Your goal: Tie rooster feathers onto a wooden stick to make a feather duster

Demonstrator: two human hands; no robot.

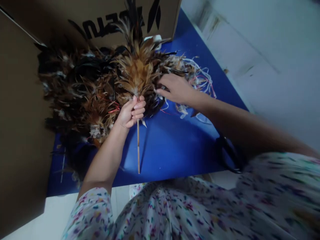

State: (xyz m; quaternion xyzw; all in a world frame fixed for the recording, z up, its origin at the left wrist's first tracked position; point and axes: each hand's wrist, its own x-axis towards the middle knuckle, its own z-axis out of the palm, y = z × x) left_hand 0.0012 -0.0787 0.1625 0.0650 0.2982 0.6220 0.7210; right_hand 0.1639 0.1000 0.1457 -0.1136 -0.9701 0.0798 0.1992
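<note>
My left hand (132,112) is closed round the thin wooden stick of a feather duster (137,71). Brown and golden feathers fan out above the fist, tipped by long dark ones, and the bare stick points down toward the table's near edge. To the right of the duster, my right hand (176,87) reaches over loose feathers. Its thumb and fingers look apart, with nothing visible between them, though the fingertips are partly lost among the feathers. A large feather pile (82,90) in brown, black and white spreads left of and behind the duster.
White and pink strings (206,80) lie tangled at the pile's right end. Behind stands a cardboard box (112,20) with black lettering, and another cardboard surface (22,116) rises at left. A dark looped object (228,155) rests near the right edge of the blue table (165,150).
</note>
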